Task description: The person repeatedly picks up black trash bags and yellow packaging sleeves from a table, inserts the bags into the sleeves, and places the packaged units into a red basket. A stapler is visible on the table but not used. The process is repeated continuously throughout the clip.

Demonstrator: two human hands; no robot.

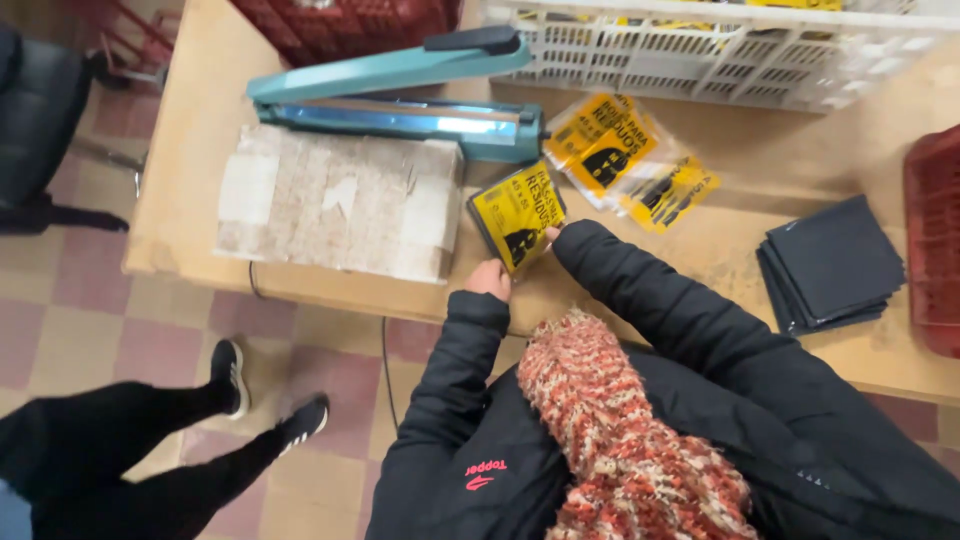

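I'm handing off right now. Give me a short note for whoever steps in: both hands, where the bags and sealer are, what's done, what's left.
Left hand: gripping the lower edge of a yellow packet.
Right hand: mostly hidden by the sleeve, fingertips on the same packet.
The packet lies on the table, just right of the worn block and in front of the teal heat sealer, whose arm is raised.
Done: three similar packets are piled to the right.
Left: a stack of dark folded bags sits at the right. Whether the held packet is sealed cannot be told.
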